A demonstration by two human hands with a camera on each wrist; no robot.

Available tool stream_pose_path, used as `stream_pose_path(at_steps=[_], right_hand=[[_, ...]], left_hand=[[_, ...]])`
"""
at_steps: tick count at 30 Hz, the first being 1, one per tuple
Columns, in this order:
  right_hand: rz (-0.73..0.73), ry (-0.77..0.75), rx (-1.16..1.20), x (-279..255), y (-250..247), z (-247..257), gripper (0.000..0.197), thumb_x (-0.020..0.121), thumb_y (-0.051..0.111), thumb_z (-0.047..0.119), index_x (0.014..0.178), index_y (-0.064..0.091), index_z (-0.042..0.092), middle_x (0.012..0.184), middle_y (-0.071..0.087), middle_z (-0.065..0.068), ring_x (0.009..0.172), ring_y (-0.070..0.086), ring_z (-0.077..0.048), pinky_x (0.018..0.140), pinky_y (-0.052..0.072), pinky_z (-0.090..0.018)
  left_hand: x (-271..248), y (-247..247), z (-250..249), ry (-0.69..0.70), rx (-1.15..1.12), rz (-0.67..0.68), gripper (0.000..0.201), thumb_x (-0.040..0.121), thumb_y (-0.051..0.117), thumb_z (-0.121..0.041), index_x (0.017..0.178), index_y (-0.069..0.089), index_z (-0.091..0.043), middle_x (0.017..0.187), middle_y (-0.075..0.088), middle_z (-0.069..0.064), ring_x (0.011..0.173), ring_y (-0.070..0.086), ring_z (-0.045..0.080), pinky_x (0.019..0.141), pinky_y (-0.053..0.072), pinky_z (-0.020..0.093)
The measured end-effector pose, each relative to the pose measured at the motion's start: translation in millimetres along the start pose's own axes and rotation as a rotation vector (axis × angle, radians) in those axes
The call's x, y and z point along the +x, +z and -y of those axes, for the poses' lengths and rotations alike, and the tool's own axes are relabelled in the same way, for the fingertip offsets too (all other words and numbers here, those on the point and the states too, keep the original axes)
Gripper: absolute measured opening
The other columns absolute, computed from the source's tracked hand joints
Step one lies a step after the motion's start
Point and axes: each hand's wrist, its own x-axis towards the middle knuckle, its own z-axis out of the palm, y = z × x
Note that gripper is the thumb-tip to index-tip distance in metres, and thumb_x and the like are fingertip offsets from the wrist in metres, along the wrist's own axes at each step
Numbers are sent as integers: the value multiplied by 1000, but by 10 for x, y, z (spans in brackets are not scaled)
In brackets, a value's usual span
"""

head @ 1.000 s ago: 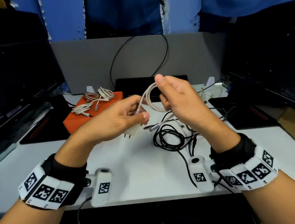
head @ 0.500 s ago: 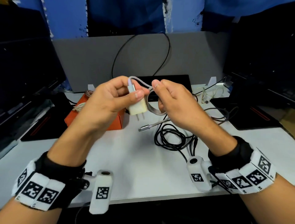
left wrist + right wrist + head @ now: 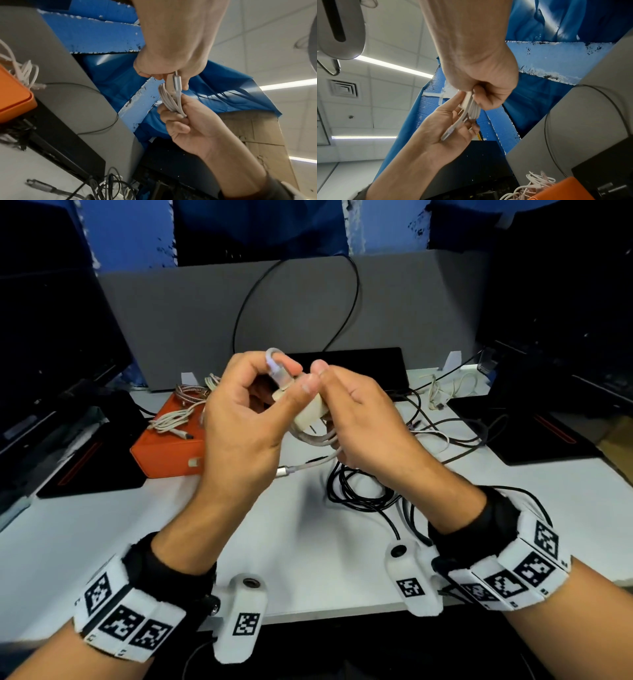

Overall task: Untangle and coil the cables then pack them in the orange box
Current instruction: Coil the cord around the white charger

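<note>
- Left hand [image 3: 246,419]: raised above the surface; thumb and fingers [image 3: 287,367] curled round the white charger plug [image 3: 310,414] and the cable end entering it. The plug's prongs are mostly hidden between the two hands.
- Right hand [image 3: 356,419]: touching the left; fingers curled round a bundle of loops of the white cable [image 3: 171,102]. How many loops cannot be told.
- White cable's free end: a silver connector [image 3: 284,471] hangs just below the hands; in the right wrist view it is blurred.
- Black cables [image 3: 356,491]: loose tangle on the white surface [image 3: 308,559], under and behind the right wrist; ends hard to make out.
- Orange box [image 3: 168,453]: on the surface, left of the hands, lid closed; partly hidden by the left hand.
- Coiled cables [image 3: 181,412]: white and braided, lying on top of the box.
- More pale cable [image 3: 442,392]: far right of the surface, too small to read.
</note>
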Motion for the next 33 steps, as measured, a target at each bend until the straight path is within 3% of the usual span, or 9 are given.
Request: stream_pose_path(at_steps=[3,5,7,11,14,17,22,28,33], right_hand=[[-35,8,25,1,-11,4,49,110,35,50,102,68,15,77,66,-1,48,52,-7,49,44,-29],[-32,16,83,-7,-7,7,47,110,37,48,102,67,13,83,69,-8,48,57,-13,41,48,-31],[-22,36,136,-16,6,5,46,110,38,45,102,68,12,86,70,-12,52,62,-23,40,51,-34],[-40,60,170,-38,17,27,45,110,39,44,100,70,14,86,69,-18,65,68,-33,42,54,-34],[-41,35,144,-34,7,29,45,110,39,44,96,69,13,83,67,-19,63,68,-29,42,54,-32],[-33,23,108,-24,3,35,44,110,38,45,96,67,15,83,67,-18,66,69,-28,44,56,-33],[-120,-39,0,-31,-15,15,46,110,33,49,96,66,20,82,68,-8,77,69,-28,54,60,-49],[-157,-56,-60,-38,3,-10,47,111,34,48,91,64,18,78,66,-7,73,67,-28,58,58,-53],[-171,-56,-78,-34,-2,0,45,111,32,48,98,64,19,75,66,0,70,68,-20,60,59,-48]], left_hand=[[12,-7,18,124,152,55,17,89,78,-23,99,64,-26,106,58,9,95,63,21,83,53,32],[42,-42,9,169,248,95,19,88,79,-23,100,64,-25,108,54,5,100,59,9,87,47,19],[89,-88,13,155,275,161,18,88,78,-25,100,64,-26,110,54,3,103,57,3,88,45,15],[174,-213,53,76,202,399,18,95,69,-31,111,63,-27,114,57,4,106,63,22,93,55,40],[195,-288,45,48,122,509,20,99,63,-23,119,61,-22,117,59,9,107,64,28,94,56,48],[177,-259,54,71,96,445,23,96,67,-19,117,62,-24,117,63,12,104,66,31,92,55,56],[89,-121,44,173,190,299,22,96,68,-23,116,61,-29,113,65,6,99,68,27,82,58,54],[163,-250,-13,19,206,522,41,89,76,-24,122,54,-29,113,63,1,104,66,31,86,57,58],[39,-124,-39,59,337,312,37,89,78,-17,111,50,-27,99,69,-3,85,72,23,68,60,46]])
